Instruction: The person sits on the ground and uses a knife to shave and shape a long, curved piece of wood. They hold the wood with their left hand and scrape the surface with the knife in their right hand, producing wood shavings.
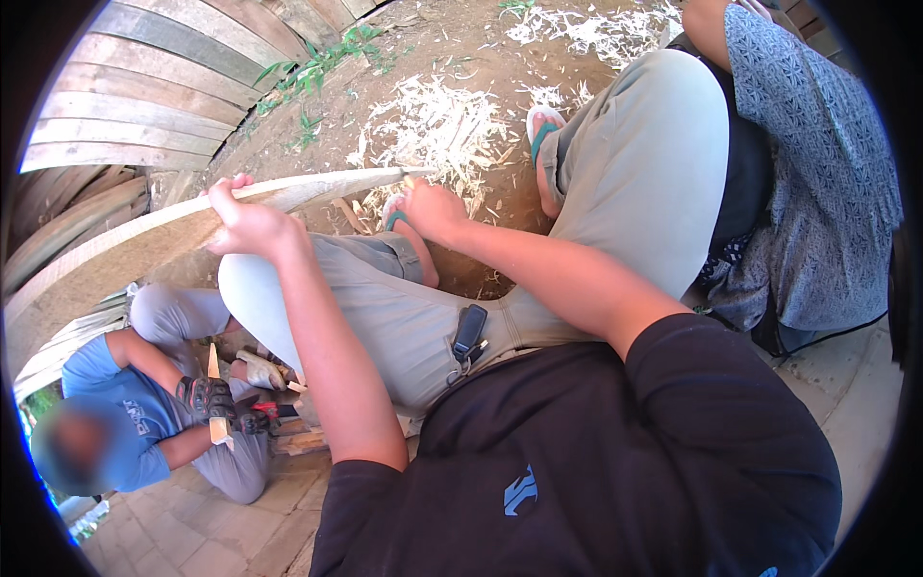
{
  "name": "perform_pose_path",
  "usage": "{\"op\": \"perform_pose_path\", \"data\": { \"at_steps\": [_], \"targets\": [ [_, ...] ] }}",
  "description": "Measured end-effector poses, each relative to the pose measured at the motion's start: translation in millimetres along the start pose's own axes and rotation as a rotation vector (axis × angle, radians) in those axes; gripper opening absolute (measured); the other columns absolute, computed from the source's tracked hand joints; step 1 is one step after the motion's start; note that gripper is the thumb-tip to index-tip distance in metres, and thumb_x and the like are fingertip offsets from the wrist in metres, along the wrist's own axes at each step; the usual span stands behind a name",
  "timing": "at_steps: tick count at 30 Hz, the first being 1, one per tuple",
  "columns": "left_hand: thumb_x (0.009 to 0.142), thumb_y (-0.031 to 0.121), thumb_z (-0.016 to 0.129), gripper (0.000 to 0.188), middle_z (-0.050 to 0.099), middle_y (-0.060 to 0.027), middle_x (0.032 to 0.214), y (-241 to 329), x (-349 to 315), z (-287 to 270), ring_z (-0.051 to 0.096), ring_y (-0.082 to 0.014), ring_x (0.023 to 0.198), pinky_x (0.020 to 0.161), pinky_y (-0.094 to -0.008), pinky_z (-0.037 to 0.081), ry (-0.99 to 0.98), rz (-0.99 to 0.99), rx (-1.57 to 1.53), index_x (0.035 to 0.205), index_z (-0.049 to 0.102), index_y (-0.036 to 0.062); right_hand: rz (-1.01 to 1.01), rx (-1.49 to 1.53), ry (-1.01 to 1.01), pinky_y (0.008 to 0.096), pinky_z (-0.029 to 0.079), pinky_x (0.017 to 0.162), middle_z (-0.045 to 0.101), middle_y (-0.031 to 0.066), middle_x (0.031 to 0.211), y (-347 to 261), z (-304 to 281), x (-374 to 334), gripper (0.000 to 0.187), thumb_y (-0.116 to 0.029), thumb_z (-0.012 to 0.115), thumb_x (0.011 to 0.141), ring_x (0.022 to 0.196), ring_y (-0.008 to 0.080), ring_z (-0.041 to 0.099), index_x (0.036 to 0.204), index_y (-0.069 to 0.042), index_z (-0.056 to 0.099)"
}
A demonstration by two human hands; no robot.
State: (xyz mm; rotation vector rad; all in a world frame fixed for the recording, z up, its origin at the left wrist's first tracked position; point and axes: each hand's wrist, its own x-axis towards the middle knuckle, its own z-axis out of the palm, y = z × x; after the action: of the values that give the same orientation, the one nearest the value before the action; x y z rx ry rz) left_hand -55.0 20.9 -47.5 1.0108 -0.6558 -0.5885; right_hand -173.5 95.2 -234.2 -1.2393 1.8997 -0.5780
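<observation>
A long, pale wooden board (125,240) stretches from the left rim across to the middle, bent by the lens and narrowing toward its far right end. My left hand (252,226) is closed round this board partway along, above my left knee. At the narrow end, my right hand (435,210) is closed in a grip. A small light bit shows by its thumb, and a thin grey tip lies beside the wood; what exactly it holds I cannot make out. Both forearms are bare and reach out over my lap.
Pale wood shavings (437,130) cover the dirt by my sandalled feet. At lower left, a seated co-worker in a blue shirt (120,394) holds a wood piece (213,362) in a black glove (204,396). Another person in patterned grey cloth (817,183) sits close at right. A plank wall (154,82) stands upper left.
</observation>
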Motion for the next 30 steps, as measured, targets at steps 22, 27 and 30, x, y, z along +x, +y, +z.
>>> {"op": "perform_pose_path", "data": {
  "at_steps": [22,27,30],
  "targets": [
    [0.081,0.011,0.064,0.061,0.061,-0.0166,0.091,-11.4,13.8,-9.4,0.059,-0.0242,0.085,0.083,-0.0451,0.050,-0.024,0.004,0.092,0.127,0.026,-0.0051,0.176,0.150,-0.028,0.0491,0.054,0.086,0.071,0.0255,0.100,-9.9,1.1,1.2,0.042,-0.033,0.044,0.100,0.098,0.0403,0.069,0.104,-0.001,0.071],
    [0.081,0.012,0.064,0.062,0.060,-0.0166,0.091,-11.3,15.9,-7.5,0.059,-0.0244,0.084,0.084,-0.0453,0.050,-0.035,0.036,0.041,0.127,0.026,-0.0049,0.010,-0.168,-0.059,0.0477,0.056,0.083,0.072,0.0234,0.100,53.9,5.1,21.1,0.033,-0.025,0.048,0.097,0.098,0.0383,0.071,0.104,-0.002,0.072],
    [0.082,0.012,0.065,0.060,0.060,-0.0167,0.091,-8.9,13.7,-9.3,0.060,-0.0245,0.083,0.082,-0.0453,0.050,-0.044,0.054,0.035,0.124,0.027,-0.0056,0.094,-0.192,-0.100,0.0453,0.056,0.085,0.072,0.0216,0.106,49.0,14.9,23.8,0.031,-0.024,0.056,0.093,0.102,0.0372,0.070,0.108,-0.003,0.072]
  ]
}}
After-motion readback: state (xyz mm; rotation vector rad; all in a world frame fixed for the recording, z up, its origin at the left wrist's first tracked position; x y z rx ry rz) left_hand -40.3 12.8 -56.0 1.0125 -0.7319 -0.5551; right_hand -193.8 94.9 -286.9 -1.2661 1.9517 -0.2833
